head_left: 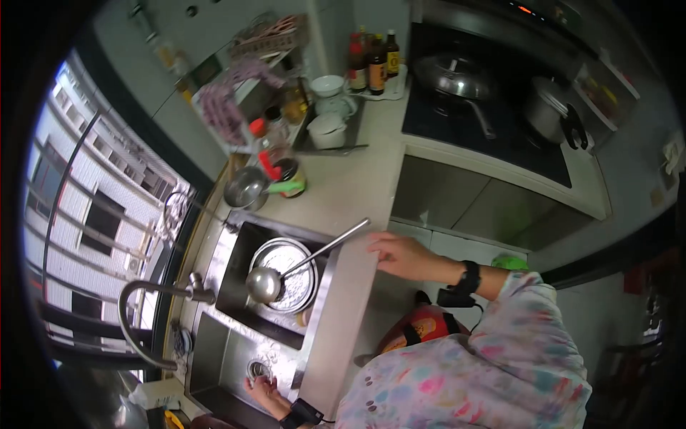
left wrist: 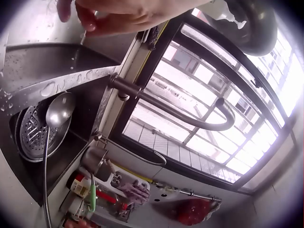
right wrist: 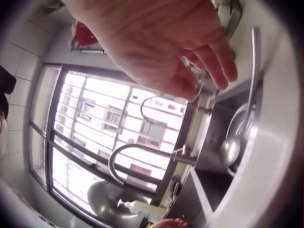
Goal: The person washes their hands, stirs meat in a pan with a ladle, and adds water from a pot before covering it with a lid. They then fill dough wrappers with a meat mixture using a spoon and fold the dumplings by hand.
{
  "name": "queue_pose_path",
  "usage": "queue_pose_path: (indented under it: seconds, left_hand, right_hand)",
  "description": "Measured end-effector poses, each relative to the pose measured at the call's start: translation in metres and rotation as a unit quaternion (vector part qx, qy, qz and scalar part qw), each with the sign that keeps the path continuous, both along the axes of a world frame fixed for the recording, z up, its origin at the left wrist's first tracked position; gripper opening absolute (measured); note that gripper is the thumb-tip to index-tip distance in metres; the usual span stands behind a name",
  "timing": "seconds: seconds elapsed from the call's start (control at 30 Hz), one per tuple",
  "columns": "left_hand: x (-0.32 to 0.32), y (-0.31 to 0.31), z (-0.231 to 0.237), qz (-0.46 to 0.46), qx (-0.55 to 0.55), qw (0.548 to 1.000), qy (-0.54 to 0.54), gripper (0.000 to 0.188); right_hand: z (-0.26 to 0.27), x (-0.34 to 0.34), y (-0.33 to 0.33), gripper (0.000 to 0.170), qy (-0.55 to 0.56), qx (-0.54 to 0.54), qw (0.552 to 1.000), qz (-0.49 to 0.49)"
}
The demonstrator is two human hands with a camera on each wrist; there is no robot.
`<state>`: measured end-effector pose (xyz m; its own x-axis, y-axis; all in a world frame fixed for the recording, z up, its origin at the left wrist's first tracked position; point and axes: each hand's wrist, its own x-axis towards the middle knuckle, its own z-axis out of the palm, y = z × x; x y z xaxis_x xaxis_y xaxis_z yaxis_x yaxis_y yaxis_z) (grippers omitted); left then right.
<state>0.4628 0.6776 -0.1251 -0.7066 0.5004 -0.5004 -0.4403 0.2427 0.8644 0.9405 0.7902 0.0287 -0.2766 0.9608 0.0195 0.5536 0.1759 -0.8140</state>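
A long-handled metal ladle (head_left: 265, 284) lies in the far sink basin, its bowl over a round perforated metal strainer (left wrist: 32, 135) and its handle reaching across the counter edge. My right hand (head_left: 406, 257) hovers near the tip of that handle, apart from it. In the right wrist view, its fingers (right wrist: 216, 61) bend loosely with nothing between them. Low in the other sink basin (head_left: 232, 357), my left hand (head_left: 266, 397) hangs beside the drain (head_left: 259, 368). Water drips from its relaxed fingers in the left wrist view, and it holds nothing.
A curved faucet (head_left: 132, 314) rises on the window side of the sinks. Behind them stand a small metal pot (head_left: 246, 187) and several bottles (head_left: 376, 64). A lidded pan (head_left: 457, 77) and a pot (head_left: 547, 111) sit on the stove. Below the window is a pump bottle (right wrist: 142, 209).
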Motion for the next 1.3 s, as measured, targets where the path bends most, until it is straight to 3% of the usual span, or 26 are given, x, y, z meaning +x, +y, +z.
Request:
queue_pose_path:
  seconds: [0.03, 0.07, 0.13, 0.2, 0.23, 0.27, 0.33, 0.4, 0.5, 0.6, 0.73, 0.8, 0.87, 0.9, 1.0, 1.1, 1.2, 1.3]
  left_hand:
    - [0.005, 0.005, 0.007, -0.018, -0.071, 0.996, 0.056, 0.079]
    - [0.037, 0.005, 0.044, -0.041, -0.076, 0.994, 0.069, 0.082]
    - [0.059, 0.013, 0.038, 0.015, 0.005, 0.983, 0.183, 0.08]
    - [0.081, 0.022, 0.045, 0.012, 0.027, 0.985, 0.167, 0.065]
    - [0.094, 0.026, 0.048, -0.033, 0.046, 0.973, 0.222, 0.05]
    - [0.11, 0.031, 0.051, -0.025, 0.024, 0.974, 0.226, 0.046]
    - [0.19, 0.06, 0.102, -0.004, -0.016, 0.974, 0.226, 0.039]
    - [0.224, 0.085, 0.111, -0.004, -0.02, 0.97, 0.243, 0.037]
    - [0.272, 0.117, 0.129, -0.03, -0.008, 0.961, 0.274, 0.037]
    - [0.307, 0.153, 0.136, -0.042, 0.048, 0.957, 0.282, 0.033]
    - [0.338, 0.205, 0.122, -0.066, 0.202, 0.938, 0.274, 0.023]
    - [0.362, 0.226, 0.127, -0.06, 0.158, 0.939, 0.3, 0.025]
    - [0.369, 0.244, 0.117, -0.049, 0.153, 0.945, 0.286, 0.029]
    - [0.371, 0.249, 0.114, -0.046, 0.145, 0.944, 0.292, 0.029]
    - [0.379, 0.263, 0.12, -0.008, 0.141, 0.945, 0.296, 0.03]
    - [0.374, 0.269, 0.119, 0.004, 0.168, 0.94, 0.298, 0.028]
    - [0.371, 0.276, 0.117, -0.003, 0.164, 0.942, 0.293, 0.027]
    - [0.382, 0.288, 0.117, -0.032, 0.108, 0.935, 0.337, 0.026]
  right_hand:
    - [0.003, 0.031, -0.003, 0.034, -0.027, 0.017, 0.999, -0.014]
    - [0.006, 0.06, -0.006, 0.034, -0.02, 0.014, 0.999, -0.03]
    - [0.021, 0.119, -0.008, 0.033, -0.014, 0.012, 0.998, -0.058]
    - [0.034, 0.175, -0.007, 0.033, -0.011, 0.037, 0.996, -0.085]
    - [0.038, 0.202, -0.006, 0.033, -0.005, 0.045, 0.994, -0.103]
    - [0.044, 0.228, -0.004, 0.033, 0.002, 0.054, 0.991, -0.121]
    - [0.062, 0.276, 0.002, 0.032, 0.011, 0.071, 0.986, -0.153]
    - [0.084, 0.317, 0.016, 0.033, 0.005, 0.117, 0.977, -0.177]
    - [0.108, 0.375, 0.05, 0.028, -0.008, 0.208, 0.954, -0.215]
    - [0.132, 0.415, 0.093, 0.031, -0.091, 0.219, 0.934, -0.269]
    - [0.122, 0.457, 0.171, 0.038, -0.136, 0.157, 0.93, -0.305]
    - [0.121, 0.462, 0.211, 0.044, -0.172, 0.112, 0.925, -0.321]
    - [0.119, 0.464, 0.256, 0.057, -0.092, 0.052, 0.928, -0.357]
    - [0.109, 0.47, 0.282, 0.069, 0.015, 0.034, 0.932, -0.362]
    - [0.1, 0.47, 0.338, 0.06, 0.164, -0.006, 0.873, -0.459]
    - [0.073, 0.479, 0.381, 0.033, 0.353, 0.051, 0.8, -0.482]
    - [0.071, 0.488, 0.391, 0.01, 0.491, 0.029, 0.757, -0.43]
    - [0.085, 0.493, 0.376, 0.012, 0.517, 0.021, 0.753, -0.407]
